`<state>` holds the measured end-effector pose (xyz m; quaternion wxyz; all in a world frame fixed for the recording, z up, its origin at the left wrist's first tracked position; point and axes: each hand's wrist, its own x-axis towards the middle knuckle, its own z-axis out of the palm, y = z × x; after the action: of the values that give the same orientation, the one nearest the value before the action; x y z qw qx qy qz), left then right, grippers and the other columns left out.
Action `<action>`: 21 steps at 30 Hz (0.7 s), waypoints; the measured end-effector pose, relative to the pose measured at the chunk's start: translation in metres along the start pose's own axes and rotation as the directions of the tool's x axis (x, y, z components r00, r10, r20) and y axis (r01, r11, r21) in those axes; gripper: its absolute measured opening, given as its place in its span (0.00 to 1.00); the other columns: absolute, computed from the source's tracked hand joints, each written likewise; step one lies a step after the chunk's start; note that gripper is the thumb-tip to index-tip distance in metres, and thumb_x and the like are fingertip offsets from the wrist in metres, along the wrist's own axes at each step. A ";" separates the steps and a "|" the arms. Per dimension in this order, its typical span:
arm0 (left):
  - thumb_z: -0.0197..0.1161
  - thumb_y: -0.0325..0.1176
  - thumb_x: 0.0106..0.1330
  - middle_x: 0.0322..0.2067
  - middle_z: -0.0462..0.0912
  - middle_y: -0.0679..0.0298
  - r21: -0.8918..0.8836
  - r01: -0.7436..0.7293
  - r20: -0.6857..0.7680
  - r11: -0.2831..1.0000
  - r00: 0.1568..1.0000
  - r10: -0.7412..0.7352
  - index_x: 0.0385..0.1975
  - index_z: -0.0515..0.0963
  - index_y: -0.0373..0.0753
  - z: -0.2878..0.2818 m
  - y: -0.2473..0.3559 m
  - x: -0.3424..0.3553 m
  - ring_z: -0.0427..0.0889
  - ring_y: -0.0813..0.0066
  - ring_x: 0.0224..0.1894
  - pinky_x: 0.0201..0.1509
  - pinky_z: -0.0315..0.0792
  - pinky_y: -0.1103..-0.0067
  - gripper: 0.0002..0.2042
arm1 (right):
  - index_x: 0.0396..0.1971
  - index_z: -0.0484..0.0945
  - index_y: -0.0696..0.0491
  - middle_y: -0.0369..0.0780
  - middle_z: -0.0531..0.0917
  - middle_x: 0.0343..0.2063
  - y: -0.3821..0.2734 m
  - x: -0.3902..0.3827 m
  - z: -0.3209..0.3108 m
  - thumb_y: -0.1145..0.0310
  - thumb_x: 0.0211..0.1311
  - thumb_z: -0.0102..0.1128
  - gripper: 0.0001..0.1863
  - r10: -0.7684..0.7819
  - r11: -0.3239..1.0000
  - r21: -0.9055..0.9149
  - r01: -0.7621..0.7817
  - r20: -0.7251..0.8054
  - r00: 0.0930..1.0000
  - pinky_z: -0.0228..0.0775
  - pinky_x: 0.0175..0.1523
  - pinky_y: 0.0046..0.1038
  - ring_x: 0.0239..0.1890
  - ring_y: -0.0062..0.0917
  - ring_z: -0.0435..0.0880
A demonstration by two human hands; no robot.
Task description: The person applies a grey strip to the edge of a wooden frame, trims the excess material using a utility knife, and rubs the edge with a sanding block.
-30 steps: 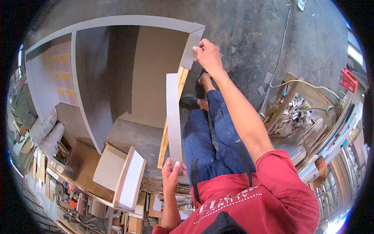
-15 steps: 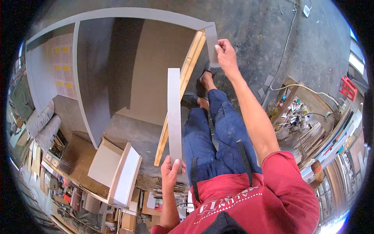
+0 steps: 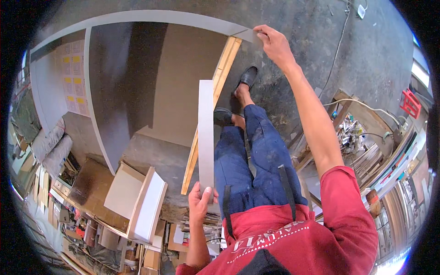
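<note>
My left hand (image 3: 199,202) is closed around the lower end of a long pale grey strip (image 3: 206,133), which stands in front of my legs. At the far side my right hand (image 3: 275,45) pinches the loose end of a thin grey edging strip (image 3: 247,34). That end sticks out past the corner of a large cabinet carcass (image 3: 151,16), in line with its pale edge. Below the corner runs a light wooden edge (image 3: 224,64), partly hidden behind the strip in my left hand.
An open wooden box (image 3: 126,192) stands at lower left beside scattered offcuts and rolls (image 3: 57,144). On the right are a bin of scraps (image 3: 350,133), a red plastic stool (image 3: 410,103) and stacked panels. A cable (image 3: 339,50) crosses the concrete floor.
My right hand has moved up and away, swinging the edging end from hanging down to level with the cabinet edge. My left hand and its strip have barely moved.
</note>
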<state>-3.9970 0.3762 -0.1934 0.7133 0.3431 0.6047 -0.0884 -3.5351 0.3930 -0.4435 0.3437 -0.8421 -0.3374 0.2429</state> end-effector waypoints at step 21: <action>0.58 0.32 0.78 0.31 0.84 0.62 0.011 0.035 -0.019 0.999 0.999 -0.035 0.49 0.76 0.35 0.001 0.003 0.008 0.79 0.80 0.28 0.33 0.74 0.81 0.09 | 0.63 0.78 0.38 0.43 0.83 0.45 -0.009 0.013 0.016 0.52 0.66 0.67 0.26 -0.123 0.986 -0.090 0.138 0.155 0.980 0.77 0.53 0.42 0.49 0.43 0.84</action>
<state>-3.9928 0.3799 -0.1993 0.7039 0.3371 0.6170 -0.1010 -3.5408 0.4140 -0.4496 0.2902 -0.8137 -0.4285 0.2647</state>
